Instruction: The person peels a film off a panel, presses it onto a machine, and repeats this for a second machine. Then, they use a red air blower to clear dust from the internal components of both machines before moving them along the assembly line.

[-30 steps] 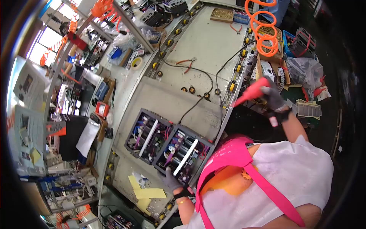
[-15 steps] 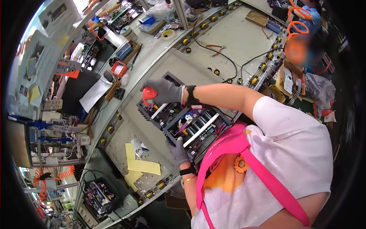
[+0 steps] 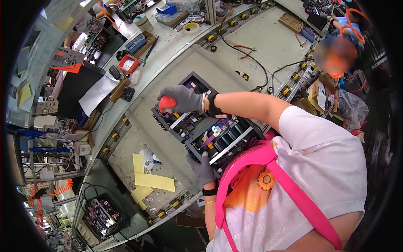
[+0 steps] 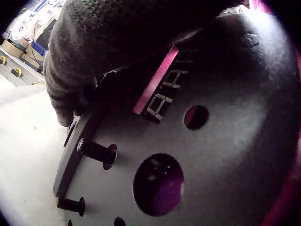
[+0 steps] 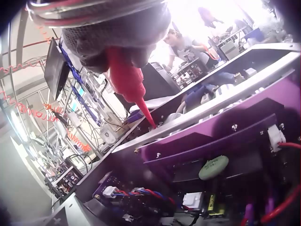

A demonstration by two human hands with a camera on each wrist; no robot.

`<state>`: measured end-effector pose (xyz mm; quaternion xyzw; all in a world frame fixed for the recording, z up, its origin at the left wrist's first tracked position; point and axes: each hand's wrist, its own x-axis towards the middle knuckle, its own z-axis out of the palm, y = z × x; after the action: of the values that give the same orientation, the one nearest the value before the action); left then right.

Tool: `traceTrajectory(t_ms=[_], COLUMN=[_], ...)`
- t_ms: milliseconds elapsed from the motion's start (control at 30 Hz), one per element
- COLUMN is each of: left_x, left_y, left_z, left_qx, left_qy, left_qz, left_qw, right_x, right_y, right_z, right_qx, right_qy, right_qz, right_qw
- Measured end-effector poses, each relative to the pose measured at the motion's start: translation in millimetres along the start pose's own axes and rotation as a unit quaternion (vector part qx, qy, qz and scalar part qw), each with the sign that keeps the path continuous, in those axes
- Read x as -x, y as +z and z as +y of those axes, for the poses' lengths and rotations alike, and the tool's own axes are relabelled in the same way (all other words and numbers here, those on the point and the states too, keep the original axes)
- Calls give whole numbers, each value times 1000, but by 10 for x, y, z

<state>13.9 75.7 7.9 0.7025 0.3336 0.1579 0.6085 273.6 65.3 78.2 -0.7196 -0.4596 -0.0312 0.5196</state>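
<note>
Two dark open-topped cases full of circuit boards sit side by side. My gloved right hand [image 3: 184, 100] reaches over the far case [image 3: 199, 78] and grips a red squeeze bottle [image 5: 126, 80], nozzle pointing down. In the right wrist view its tip is right at the pale metal strip [image 5: 207, 113] above a purple board [image 5: 197, 141]. My gloved left hand [image 3: 204, 171] holds the side of the near case [image 3: 194, 153]. The left wrist view has its fingers bent over the edge of a dark panel [image 4: 225, 150] with round holes, short black posts [image 4: 96, 151] and a digit display [image 4: 164, 96].
Yellow paper strips [image 3: 155, 182] lie on the bench beside the cases. Black cable [image 3: 263, 69] and pliers [image 3: 245, 51] are beyond them. Another open unit [image 3: 103, 216] stands at lower left. Rollers line the bench edges; another person [image 3: 336, 54] is at far right.
My right hand has swung from the right side, bottle in its grip, to above the far case. Over the last half second it stays there. My left hand remains on the near case.
</note>
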Motion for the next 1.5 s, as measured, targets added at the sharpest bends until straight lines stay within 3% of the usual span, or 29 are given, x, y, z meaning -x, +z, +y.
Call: traceTrajectory(t_ms=[133,200,300,333,367,467,500,533,567,633,733,867,967,1033,1100,1267,1367,1500], left_x=[16,3,30,-45,14,69,80,87,88,86,88,-18,-55,-65,26,20,51,55], left_y=[-8,-51,-7,-4,1,-25,-12,8,12,5,25,-47,-44,-38,13,33,57,42], left_z=[16,-5,-11,-177,26,157,150,143,124,93,82,-126,-213,-268,30,-7,58,68], left_qx=[-12,-32,87,63,28,77,91,106,85,42,66,43,59,84,-2,81,33,-6], left_qy=[-18,-8,-38,-5,-44,-50,-56,-62,-58,-53,-12,-15,-25,-20,1,-23,-16,-15], left_qz=[-7,-21,-31,-32,-22,-42,-38,-32,-25,-8,-20,-38,-33,-23,-9,-8,18,23], left_qw=[1000,999,995,997,998,995,994,992,994,998,998,998,997,996,1000,996,999,1000], right_x=[1,50,46,15,49,84,121,179,254,471,896,1473,1738,1814,1788,1729,1692,1578], right_y=[18,101,64,-26,44,-331,-654,-796,-1018,-1487,-1897,-2084,-2054,-2005,-1981,-1833,-1622,-1487], right_z=[-1,33,94,135,139,-94,-355,-327,-386,-550,-538,-559,-502,-491,-548,-509,-239,-159], right_qx=[2,-5,6,23,15,-59,-87,-109,-127,-299,-367,-405,-414,-374,-312,-216,-54,-38], right_qy=[-36,-9,0,0,7,86,173,109,118,215,224,275,281,304,319,320,175,190], right_qz=[25,3,14,47,53,130,118,202,221,223,288,352,360,356,342,271,273,228], right_qw=[999,1000,1000,999,998,986,974,967,960,902,856,798,787,800,827,882,944,954])
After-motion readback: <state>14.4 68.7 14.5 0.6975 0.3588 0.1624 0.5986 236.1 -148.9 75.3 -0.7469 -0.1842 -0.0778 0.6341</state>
